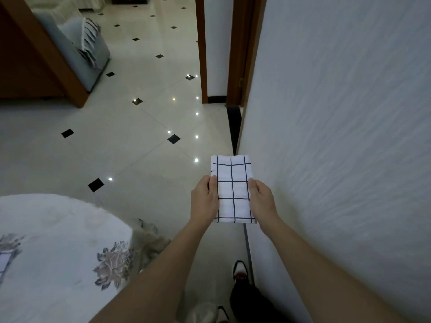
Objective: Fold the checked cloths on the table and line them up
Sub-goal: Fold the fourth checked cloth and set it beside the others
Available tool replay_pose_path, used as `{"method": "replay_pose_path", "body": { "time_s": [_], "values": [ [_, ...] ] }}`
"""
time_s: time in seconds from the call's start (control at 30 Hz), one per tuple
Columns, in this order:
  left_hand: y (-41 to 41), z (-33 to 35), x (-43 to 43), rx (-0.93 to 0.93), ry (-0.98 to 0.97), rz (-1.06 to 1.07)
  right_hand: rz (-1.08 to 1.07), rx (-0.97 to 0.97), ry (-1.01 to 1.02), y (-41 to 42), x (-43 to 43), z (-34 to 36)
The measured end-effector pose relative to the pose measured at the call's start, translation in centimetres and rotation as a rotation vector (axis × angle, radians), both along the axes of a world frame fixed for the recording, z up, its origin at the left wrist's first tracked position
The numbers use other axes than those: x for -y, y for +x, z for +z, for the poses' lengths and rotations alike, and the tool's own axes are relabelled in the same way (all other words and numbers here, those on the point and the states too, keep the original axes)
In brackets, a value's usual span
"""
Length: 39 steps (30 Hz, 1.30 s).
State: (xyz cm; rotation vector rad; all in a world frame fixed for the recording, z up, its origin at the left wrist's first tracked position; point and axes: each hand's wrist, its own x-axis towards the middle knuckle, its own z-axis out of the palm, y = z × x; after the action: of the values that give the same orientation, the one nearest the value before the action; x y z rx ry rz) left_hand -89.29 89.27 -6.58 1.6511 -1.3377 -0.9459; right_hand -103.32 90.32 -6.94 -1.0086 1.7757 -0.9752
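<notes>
1. Evidently one checked cloth was already folded into a narrow, flat rectangle. It was held in the air in front of the person, off the table and close beside the wall.
2. The left hand gripped the cloth's left long edge and the right hand its right long edge. Both had their fingers curled round the border, and neither held anything else.
3. Judging by its tidy outline, the folding of this piece looked finished or nearly so. What remained was to lay it on the table and set it in line with the others.
4. At the table's far left a small patch with dark lines showed, perhaps another cloth. It was cut off by the frame, so I could not tell how many were done.
5. The cloth looked thin, white and woven, with a dark grid of fine lines. Stacked layers showed at its far end, and it probably would have sagged without support at both sides.
6. The table had a rounded edge under a pale cover printed with greyish flowers, which hung in soft folds.
7. The floor was glossy pale tile with small black diamond insets that mirrored points of light. The wall was white and roughly textured.
</notes>
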Motion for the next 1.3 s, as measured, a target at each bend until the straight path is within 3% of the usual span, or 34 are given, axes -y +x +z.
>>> {"method": "replay_pose_path", "body": {
  "time_s": [0.33, 0.7, 1.3],
  "values": [
    [3.8, -1.0, 16.0, -0.009, 0.008, 0.09, 0.097, 0.051, 0.013, 3.7, 17.2, -1.7],
    [10.3, -0.4, 31.1, -0.057, 0.057, 0.394, 0.342, 0.026, 0.003, 11.5, 36.7, -1.1],
    [39.7, -2.8, 34.7, -0.101, 0.025, 1.021, 0.964, 0.005, 0.001, 45.8, 47.4, -3.7]
  ]
}}
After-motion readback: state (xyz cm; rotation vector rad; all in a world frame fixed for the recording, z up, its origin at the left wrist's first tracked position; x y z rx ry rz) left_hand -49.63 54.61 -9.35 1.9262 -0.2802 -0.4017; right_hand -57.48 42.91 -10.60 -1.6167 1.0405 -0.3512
